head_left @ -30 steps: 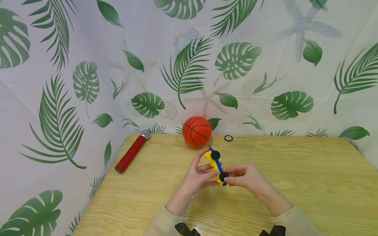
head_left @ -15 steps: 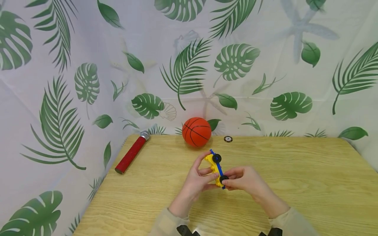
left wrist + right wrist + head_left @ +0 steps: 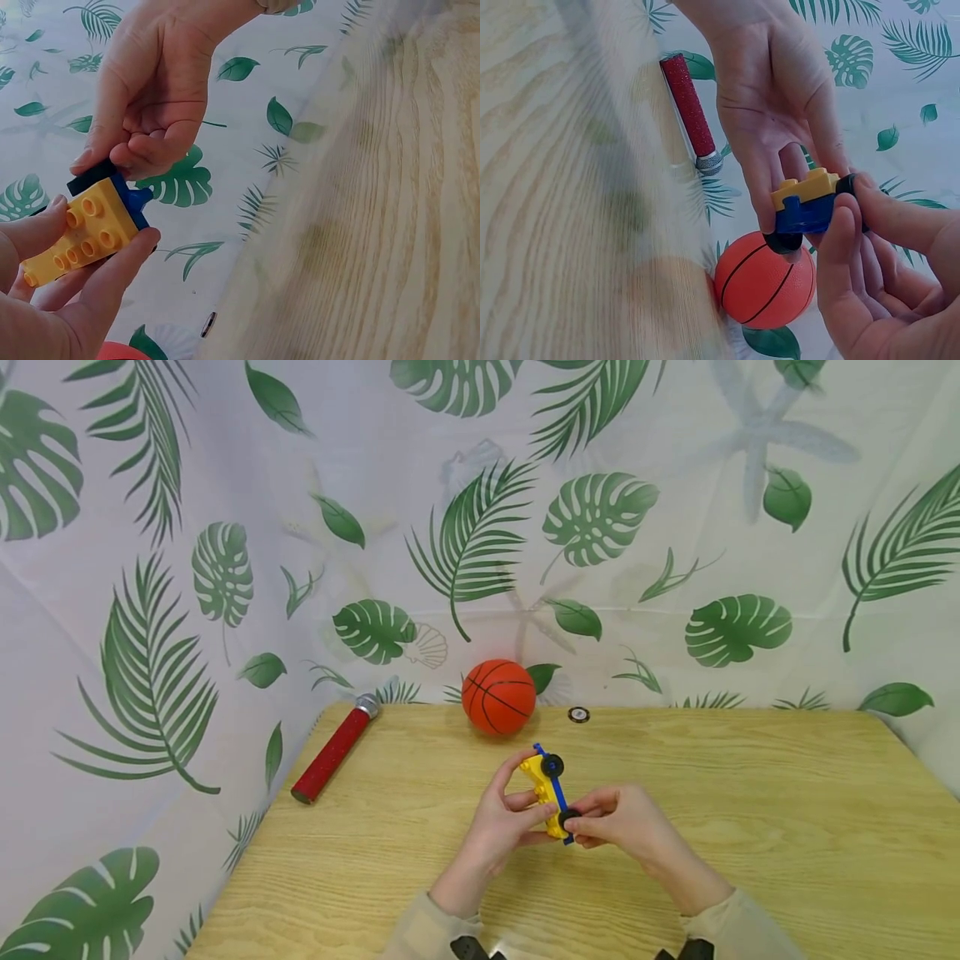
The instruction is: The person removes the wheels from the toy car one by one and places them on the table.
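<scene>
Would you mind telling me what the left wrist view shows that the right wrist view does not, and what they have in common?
Only the left wrist view shows the round studs on the yellow brick of the toy car and a small dark disc at the table's far edge. Only the right wrist view shows the orange basketball, the red tube with a silver cap and a black wheel of the car. Both show the left hand and the right hand holding the car, its blue base, the wooden table and the leaf-print cloth.
</scene>
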`<state>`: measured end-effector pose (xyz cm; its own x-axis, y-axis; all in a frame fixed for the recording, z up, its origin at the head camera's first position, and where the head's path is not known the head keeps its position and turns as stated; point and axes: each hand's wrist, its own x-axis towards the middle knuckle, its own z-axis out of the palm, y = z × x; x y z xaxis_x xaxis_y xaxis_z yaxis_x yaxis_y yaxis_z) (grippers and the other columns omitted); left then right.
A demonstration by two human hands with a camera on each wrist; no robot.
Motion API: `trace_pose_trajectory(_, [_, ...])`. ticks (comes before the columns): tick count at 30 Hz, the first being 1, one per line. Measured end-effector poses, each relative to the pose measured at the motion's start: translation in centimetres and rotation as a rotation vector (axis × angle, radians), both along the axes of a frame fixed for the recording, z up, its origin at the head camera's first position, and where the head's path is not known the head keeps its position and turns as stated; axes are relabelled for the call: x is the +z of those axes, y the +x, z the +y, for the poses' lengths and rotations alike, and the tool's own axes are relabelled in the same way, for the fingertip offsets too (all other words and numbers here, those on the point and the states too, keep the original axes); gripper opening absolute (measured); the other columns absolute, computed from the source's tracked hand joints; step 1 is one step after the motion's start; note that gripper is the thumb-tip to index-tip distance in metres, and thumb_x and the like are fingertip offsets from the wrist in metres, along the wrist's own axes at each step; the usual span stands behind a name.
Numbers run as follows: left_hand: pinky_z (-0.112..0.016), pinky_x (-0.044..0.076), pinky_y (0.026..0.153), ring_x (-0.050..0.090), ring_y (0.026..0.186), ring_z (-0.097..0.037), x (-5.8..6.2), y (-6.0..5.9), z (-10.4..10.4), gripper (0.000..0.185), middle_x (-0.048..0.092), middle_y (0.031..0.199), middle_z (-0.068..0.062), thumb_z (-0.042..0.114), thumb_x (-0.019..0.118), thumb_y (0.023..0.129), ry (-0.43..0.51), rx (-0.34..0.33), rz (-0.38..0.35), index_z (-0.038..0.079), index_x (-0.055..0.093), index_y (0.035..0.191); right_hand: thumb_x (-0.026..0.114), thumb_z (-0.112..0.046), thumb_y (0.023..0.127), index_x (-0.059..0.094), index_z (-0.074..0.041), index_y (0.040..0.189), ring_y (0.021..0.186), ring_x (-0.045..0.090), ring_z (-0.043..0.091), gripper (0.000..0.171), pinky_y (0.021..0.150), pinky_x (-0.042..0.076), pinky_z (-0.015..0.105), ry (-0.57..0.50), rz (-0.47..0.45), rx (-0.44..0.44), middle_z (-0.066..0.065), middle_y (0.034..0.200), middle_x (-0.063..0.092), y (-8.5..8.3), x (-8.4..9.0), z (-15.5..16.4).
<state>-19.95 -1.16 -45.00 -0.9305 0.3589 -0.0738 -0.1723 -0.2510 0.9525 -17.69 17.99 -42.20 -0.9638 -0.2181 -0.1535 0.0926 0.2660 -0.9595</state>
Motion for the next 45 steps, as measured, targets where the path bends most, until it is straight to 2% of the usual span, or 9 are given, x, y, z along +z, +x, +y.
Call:
trace_pose_trajectory(8, [-0.05,0.061,0.077,0.071,0.088,-0.019,0.0,0.0,-0.2,0.067,0.074,0.106,-0.016,-0.005,0.064,0.092,0.001,-0.018,-0.005,0.033,0.044,0.144,0.077,-0.006,0.085,0.067,0.017,0.105,0.067,0.07,0.011,0.033,0.066,0.062,0.031,-0.072,-0.033,0.022,0.006,0.083,0.075,-0.1,0.1,0.1])
trace_pose_trajectory(14, [-0.046,0.062,0.074,0.071,0.087,-0.02,0.4,0.0,-0.3,0.068,0.073,0.106,-0.018,-0.005,0.065,0.091,-0.021,-0.03,-0.007,0.033,0.045,0.144,0.078,-0.01,0.085,0.068,0.016,0.103,0.067,0.071,0.013,0.033,0.066,0.062,0.032,-0.056,-0.044,0.056,0.008,0.082,0.075,-0.1,0.4,0.3])
trace_pose_trajectory(20, [-0.05,0.061,0.074,0.071,0.086,-0.022,0.6,0.0,-0.5,0.067,0.074,0.1,-0.016,-0.005,0.067,0.09,-0.065,-0.058,-0.016,0.032,0.047,0.143,0.079,-0.021,0.085,0.07,0.008,0.092,0.063,0.066,0.013,0.031,0.064,0.061,0.031,0.038,0.004,0.16,0.006,0.074,0.071,-0.2,0.5,1.0])
trace_pose_trajectory(25, [-0.055,0.059,0.076,0.071,0.091,-0.025,0.7,0.1,-0.6,0.067,0.072,0.106,-0.022,-0.007,0.064,0.091,-0.044,-0.097,-0.032,0.031,0.047,0.143,0.074,-0.025,0.09,0.062,0.004,0.081,0.054,0.054,0.011,0.032,0.053,0.049,0.028,0.102,0.091,0.273,-0.001,0.062,0.058,-0.2,0.3,1.5])
trace_pose_trajectory(27, [-0.057,0.058,0.078,0.071,0.093,-0.026,0.8,0.0,-0.7,0.067,0.071,0.11,-0.024,-0.007,0.064,0.091,-0.033,-0.114,-0.038,0.031,0.046,0.143,0.072,-0.026,0.092,0.059,0.004,0.08,0.052,0.05,0.01,0.034,0.05,0.045,0.028,0.105,0.095,0.306,-0.002,0.061,0.054,-0.2,0.2,1.6])
trace_pose_trajectory(37, [-0.058,0.058,0.078,0.072,0.091,-0.026,0.7,0.3,-0.7,0.067,0.07,0.114,-0.025,-0.006,0.065,0.091,-0.046,-0.15,-0.041,0.031,0.046,0.144,0.062,-0.026,0.099,0.05,0.007,0.083,0.051,0.05,0.008,0.038,0.05,0.046,0.026,0.046,0.021,0.482,-0.001,0.065,0.056,-0.6,-0.4,1.9])
trace_pose_trajectory(41, [-0.057,0.058,0.077,0.072,0.089,-0.025,0.6,0.3,-0.7,0.067,0.07,0.112,-0.025,-0.005,0.066,0.09,-0.061,-0.151,-0.039,0.031,0.046,0.144,0.059,-0.028,0.1,0.052,0.005,0.085,0.051,0.05,0.008,0.037,0.05,0.046,0.025,0.082,0.022,0.507,-0.001,0.065,0.055,-0.5,-0.3,1.8])
trace_pose_trajectory(45, [-0.056,0.059,0.075,0.072,0.089,-0.025,0.5,0.4,-0.5,0.068,0.071,0.11,-0.024,-0.005,0.066,0.09,-0.07,-0.132,-0.05,0.03,0.045,0.145,0.056,-0.029,0.102,0.058,0.004,0.091,0.051,0.047,0.006,0.035,0.047,0.041,0.021,0.098,0.037,0.521,-0.003,0.065,0.053,-0.4,-0.3,1.9])
